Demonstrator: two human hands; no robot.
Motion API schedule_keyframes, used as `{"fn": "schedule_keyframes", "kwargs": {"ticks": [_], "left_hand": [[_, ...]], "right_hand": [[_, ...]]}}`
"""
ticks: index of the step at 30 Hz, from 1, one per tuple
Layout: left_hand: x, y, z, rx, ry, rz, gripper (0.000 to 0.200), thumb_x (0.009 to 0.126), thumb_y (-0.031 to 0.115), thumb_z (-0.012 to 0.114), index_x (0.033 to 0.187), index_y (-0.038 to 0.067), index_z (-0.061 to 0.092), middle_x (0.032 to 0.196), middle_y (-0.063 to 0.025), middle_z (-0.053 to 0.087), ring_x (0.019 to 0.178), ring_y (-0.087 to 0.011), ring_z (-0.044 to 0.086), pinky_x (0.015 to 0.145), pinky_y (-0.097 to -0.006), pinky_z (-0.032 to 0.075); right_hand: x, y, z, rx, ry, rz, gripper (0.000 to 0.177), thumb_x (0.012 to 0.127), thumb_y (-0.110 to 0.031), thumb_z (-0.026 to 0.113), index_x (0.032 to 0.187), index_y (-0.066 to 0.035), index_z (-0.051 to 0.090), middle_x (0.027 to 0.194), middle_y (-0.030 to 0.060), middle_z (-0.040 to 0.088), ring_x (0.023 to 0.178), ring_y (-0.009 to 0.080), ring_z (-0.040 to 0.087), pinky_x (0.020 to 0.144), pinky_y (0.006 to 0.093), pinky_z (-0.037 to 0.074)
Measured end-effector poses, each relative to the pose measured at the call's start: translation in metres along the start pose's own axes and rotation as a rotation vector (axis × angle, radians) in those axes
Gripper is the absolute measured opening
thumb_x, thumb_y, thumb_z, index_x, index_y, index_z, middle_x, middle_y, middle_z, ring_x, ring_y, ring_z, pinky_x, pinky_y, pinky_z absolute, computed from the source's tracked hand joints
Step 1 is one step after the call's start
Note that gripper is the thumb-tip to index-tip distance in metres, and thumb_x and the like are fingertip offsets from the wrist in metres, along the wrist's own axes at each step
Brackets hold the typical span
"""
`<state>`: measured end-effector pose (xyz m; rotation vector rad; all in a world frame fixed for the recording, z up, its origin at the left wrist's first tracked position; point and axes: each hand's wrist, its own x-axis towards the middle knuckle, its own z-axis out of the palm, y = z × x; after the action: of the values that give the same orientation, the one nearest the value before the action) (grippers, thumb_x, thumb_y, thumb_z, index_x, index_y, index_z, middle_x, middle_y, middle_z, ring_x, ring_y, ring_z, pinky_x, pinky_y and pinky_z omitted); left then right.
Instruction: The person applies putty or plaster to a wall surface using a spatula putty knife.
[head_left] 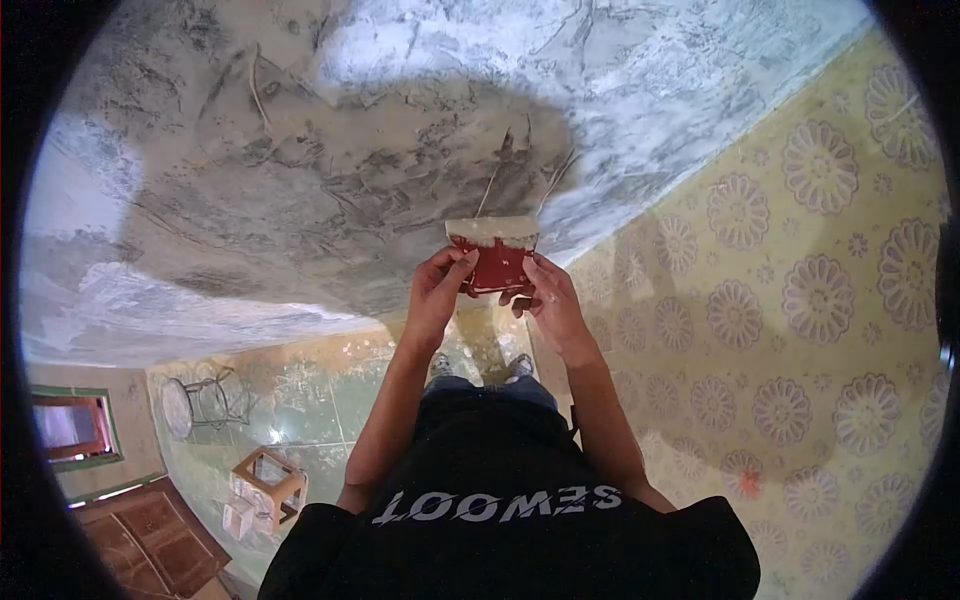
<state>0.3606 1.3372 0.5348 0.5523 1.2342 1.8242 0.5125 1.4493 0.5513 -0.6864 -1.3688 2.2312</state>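
Note:
Both hands hold a red scraper (502,266) in front of the grey plastered wall. Pale plaster coats the scraper's far edge, and light specks dot its red face. My left hand (440,285) grips its left side, thumb on top and fingers curled at the edge. My right hand (548,292) pinches the right side with the thumb on top; its other fingers are partly under the scraper. The plastered wall (330,190) is rough and streaked, with thin ridges just beyond the scraper.
A patterned yellowish wall (740,310) rises on the right. Below lies a green tiled floor (320,400), with a wooden stool frame (270,480) and a round-topped metal stool (180,407) at left. A brown wooden door (155,540) and a window (75,428) show at lower left.

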Motion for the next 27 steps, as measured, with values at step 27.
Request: {"fn": "schedule_keyframes", "kwargs": {"ticks": [27], "left_hand": [[0.013,0.101,0.084,-0.094,0.055,0.131,0.022,0.097,0.025,0.065,0.091,0.003,0.067,0.077,-0.0018,0.065,0.066,-0.0103,0.060,0.062,-0.0266,0.048]], "right_hand": [[-0.001,-0.116,0.011,0.064,-0.098,-0.120,0.042,0.102,-0.044,0.053,0.111,-0.004,0.063,0.086,0.0074,0.070,0.073,0.0166,0.067,0.061,0.0281,0.048]]}}
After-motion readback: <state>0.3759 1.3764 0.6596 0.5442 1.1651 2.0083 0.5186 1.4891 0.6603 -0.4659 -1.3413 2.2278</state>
